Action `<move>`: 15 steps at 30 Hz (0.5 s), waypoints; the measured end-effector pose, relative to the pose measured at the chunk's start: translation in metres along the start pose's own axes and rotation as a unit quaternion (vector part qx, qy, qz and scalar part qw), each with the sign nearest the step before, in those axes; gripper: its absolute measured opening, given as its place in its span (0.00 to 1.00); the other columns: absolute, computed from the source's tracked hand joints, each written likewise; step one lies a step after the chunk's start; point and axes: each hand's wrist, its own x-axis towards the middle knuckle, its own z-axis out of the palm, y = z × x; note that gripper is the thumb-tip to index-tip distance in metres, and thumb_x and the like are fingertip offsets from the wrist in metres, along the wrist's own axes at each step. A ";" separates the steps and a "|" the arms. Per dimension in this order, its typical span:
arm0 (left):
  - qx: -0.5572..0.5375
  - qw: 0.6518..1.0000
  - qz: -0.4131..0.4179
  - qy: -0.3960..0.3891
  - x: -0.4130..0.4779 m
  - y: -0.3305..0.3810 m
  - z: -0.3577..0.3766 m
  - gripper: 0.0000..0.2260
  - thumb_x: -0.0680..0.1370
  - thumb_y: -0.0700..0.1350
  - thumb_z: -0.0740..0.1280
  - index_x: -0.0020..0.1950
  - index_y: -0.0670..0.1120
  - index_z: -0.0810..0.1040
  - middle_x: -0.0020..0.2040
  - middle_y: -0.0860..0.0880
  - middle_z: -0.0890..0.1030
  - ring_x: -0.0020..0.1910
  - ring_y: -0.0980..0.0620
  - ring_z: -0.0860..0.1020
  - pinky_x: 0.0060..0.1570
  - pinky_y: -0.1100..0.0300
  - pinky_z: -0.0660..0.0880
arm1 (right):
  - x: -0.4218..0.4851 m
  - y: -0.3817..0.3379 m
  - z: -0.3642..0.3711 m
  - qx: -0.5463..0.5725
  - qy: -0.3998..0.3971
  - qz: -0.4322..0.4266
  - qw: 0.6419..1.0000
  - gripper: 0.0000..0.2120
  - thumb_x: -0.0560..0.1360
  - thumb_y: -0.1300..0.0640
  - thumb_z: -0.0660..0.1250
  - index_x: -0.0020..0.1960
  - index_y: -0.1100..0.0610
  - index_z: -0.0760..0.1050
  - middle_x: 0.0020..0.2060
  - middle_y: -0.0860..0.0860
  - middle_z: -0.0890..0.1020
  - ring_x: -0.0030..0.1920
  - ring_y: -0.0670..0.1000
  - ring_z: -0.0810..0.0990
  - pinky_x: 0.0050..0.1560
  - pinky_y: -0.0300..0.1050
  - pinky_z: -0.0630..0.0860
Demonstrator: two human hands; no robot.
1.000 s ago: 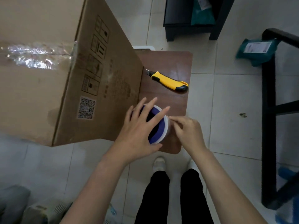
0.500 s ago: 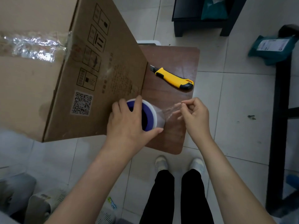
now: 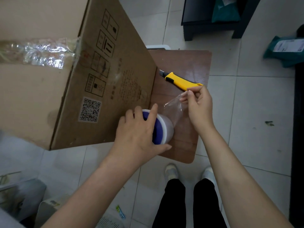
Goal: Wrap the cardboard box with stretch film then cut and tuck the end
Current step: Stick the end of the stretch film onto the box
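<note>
A large cardboard box stands on a small brown table, with crinkled clear film over its top left. My left hand grips the stretch film roll, white with a purple core, against the box's lower right side. My right hand pinches the loose film end, which stretches clear between roll and fingers. A yellow utility knife lies on the table just above my right hand.
A dark shelf stands at the top right with a teal package on the tiled floor near it. A black frame runs down the right edge. White appliances sit at bottom left; my feet are below the table.
My right hand has pulled the film end up and to the right, away from the roll, drawing out a short length. My left hand shifted its grip on the roll.
</note>
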 end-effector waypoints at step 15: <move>-0.079 0.993 0.081 0.027 -0.007 -0.021 0.012 0.55 0.66 0.61 0.72 0.76 0.45 0.38 0.75 0.44 0.52 0.75 0.46 0.51 0.72 0.54 0.55 | 0.035 -0.018 0.022 0.026 -0.071 0.018 0.997 0.12 0.78 0.68 0.59 0.41 0.53 0.69 0.40 0.50 0.79 0.35 0.37 0.80 0.43 0.32 0.76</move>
